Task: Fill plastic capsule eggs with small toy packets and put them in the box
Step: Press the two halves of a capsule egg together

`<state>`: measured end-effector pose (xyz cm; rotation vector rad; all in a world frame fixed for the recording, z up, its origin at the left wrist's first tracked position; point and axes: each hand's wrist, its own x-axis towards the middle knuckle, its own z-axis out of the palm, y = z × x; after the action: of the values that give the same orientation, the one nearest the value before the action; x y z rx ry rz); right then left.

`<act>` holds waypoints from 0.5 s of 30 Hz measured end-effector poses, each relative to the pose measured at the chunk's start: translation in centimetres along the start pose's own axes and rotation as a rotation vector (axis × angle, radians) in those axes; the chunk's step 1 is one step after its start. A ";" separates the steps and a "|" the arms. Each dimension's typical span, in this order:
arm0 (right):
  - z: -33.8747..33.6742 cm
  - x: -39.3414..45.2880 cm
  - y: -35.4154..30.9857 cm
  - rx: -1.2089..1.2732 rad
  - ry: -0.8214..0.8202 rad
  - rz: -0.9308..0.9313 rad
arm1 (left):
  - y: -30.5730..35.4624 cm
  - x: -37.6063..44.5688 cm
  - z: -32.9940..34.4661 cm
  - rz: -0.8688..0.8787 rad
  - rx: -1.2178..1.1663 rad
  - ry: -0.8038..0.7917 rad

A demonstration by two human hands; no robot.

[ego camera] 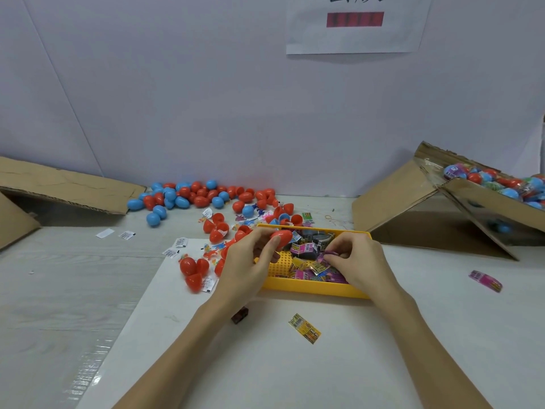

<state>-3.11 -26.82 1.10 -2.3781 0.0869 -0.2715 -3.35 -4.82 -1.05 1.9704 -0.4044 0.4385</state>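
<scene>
Here the left hand [250,255] holds a red capsule half [281,236] in a curled grip above the yellow tray [309,287], while the right hand [358,261] pinches a small packet [331,252] inside it, both forearms reaching forward over the counter [265,364].

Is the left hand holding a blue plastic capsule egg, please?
No, the left hand holds a red plastic capsule egg above the yellow tray.

tray [312,287] centre, packets [306,249] in it | eggs [191,196] far left | box [483,199] far right | loose packet [304,328] near
</scene>
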 end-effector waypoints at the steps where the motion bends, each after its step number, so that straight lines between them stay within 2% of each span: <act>1: -0.1 0.0 -0.1 0.022 0.015 -0.007 | 0.0 0.0 0.0 0.000 -0.001 0.000; 8: 0.0 -0.1 -0.3 0.124 0.026 -0.070 | 0.3 -0.1 0.0 0.006 -0.025 0.010; 10: 0.2 -0.1 -0.4 0.350 -0.019 0.006 | 0.5 -0.2 0.0 0.023 -0.028 0.018; 13: 0.3 -0.2 -1.2 0.879 -0.214 0.214 | 1.3 -0.4 0.1 0.056 -0.084 0.025; 15: 0.5 -0.4 -1.6 1.013 -0.323 0.262 | 1.7 -0.5 0.1 0.083 -0.080 0.035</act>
<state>-3.43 -25.25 1.78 -1.3546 0.0803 0.1753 -4.54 -5.61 0.01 1.8709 -0.4758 0.5009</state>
